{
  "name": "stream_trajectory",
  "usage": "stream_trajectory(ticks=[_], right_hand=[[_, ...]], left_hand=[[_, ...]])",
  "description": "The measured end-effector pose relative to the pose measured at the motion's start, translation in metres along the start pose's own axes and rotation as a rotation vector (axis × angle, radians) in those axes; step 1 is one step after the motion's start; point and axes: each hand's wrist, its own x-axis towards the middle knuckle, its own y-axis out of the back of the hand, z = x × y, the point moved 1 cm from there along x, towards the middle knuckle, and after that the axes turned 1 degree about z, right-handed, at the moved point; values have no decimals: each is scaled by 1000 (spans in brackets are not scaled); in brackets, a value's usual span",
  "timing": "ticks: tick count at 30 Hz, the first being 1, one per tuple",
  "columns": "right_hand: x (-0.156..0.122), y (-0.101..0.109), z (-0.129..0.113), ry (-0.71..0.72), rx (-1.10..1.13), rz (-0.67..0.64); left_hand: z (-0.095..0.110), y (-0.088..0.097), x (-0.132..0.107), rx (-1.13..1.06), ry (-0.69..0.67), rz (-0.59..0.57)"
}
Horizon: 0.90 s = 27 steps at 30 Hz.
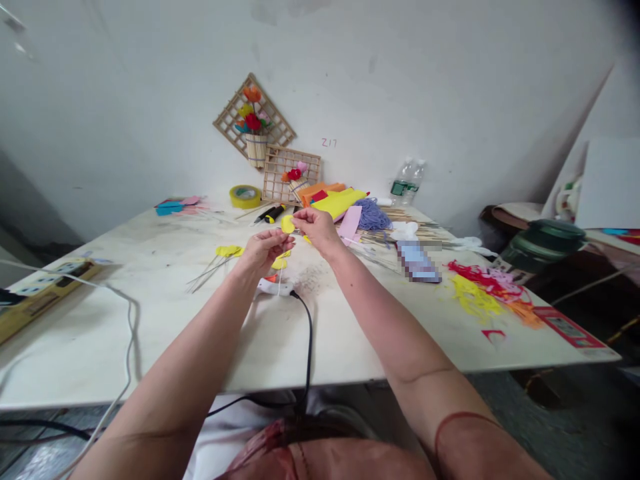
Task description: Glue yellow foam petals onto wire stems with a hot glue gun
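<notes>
While raised over the white surface point(150, 320), pinching a yellow foam piece point(287, 225) with fingers pressed together: left hand point(264, 248) from below, right hand point(316, 228) from above. Held mid-surface, just above a white glue gun point(274, 288).

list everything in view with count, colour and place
yellow piece: 1, yellow, pinched between both hands
corded tool: 1, white with black cord, on table below the hands
wired petals: a few, yellow, left of the hands
tape roll: 1, yellow, back of table
lattice frames: 2, tan, holding flowers, against wall
foam sheets: several, yellow, orange, pink, back centre
yarn bundle: 1, purple, beside the sheets
bottles: 2, clear, by wall
scraps: pile, red, yellow, orange, table's right
power strip: 1, yellowish, left edge
table: 1, whitish
left hand: 1, on the yellow piece
right hand: 1, on the yellow piece
</notes>
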Motion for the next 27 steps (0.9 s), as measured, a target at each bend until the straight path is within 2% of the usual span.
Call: stream_trajectory(ticks=[6,18,27], right_hand=[[3,1,6,34,-31,-10],[3,3,11,110,-187,6],[-3,4,4,46,-223,69]], left_hand=[[1,-2,-1,12,15,-23],[2,-4,-3,19,40,0],[2,-4,-2,14,45,-11]])
